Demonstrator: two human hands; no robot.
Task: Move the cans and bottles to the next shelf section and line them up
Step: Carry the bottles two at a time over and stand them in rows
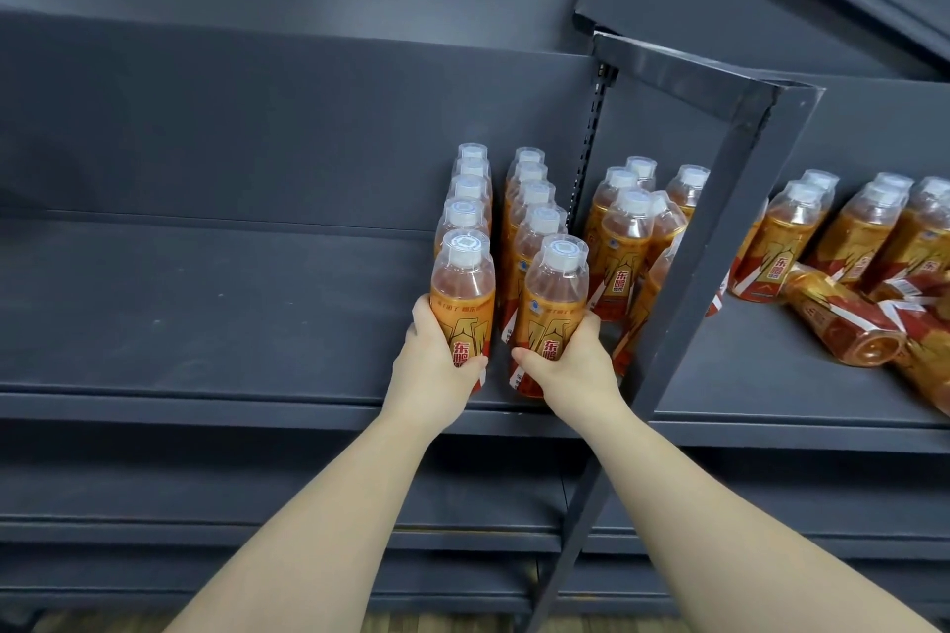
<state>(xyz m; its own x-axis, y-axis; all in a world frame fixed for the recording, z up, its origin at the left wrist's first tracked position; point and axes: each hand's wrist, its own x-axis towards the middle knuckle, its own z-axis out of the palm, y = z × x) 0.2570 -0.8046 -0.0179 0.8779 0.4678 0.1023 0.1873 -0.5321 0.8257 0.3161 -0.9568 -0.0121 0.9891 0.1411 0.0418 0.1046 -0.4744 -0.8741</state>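
Dark grey shelf [205,324] is spanning the wall. Left bottle [462,288] and right bottle [552,303], orange-labelled with clear caps, are sitting at its front edge, heading two rows [534,201] toward twelve o'clock. At three o'clock a slanting post [719,231] is fronting loose bottles [863,231], some lying toppled. Left hand [437,365] is gripping left bottle, right hand [576,370] gripping right bottle, forearms reaching from six o'clock.

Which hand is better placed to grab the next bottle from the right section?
Likely right. The right hand grips the right row's front bottle beside the unsorted bottles; the left hand grips the left row's front bottle, farther away.
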